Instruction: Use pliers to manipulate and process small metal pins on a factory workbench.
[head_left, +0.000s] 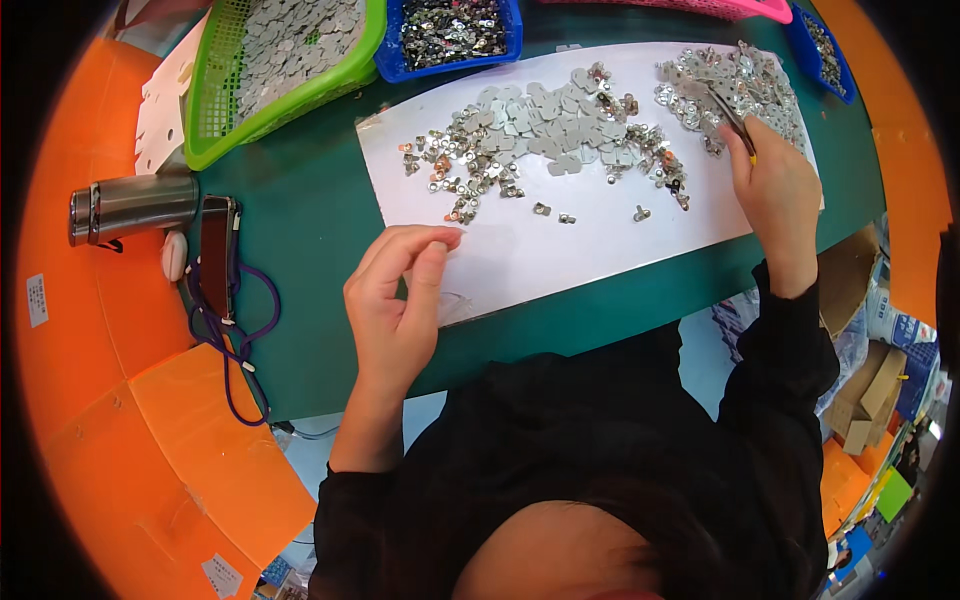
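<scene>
Head view shows the left hand nearest, loosely curled with thumb and forefinger pinched at the near edge of a white sheet on the green bench; whether it grips a part cannot be told. Farther out, the right hand is closed around tweezers, their tips in a pile of small metal parts. Beyond lie grey flat pieces, then a green basket and blue tray.

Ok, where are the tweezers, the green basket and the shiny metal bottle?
tweezers [733,120], head view, on the dark blades above the right hand.
green basket [300,100], head view, on its front rim.
metal bottle [140,205], head view, middle of its body.
</scene>
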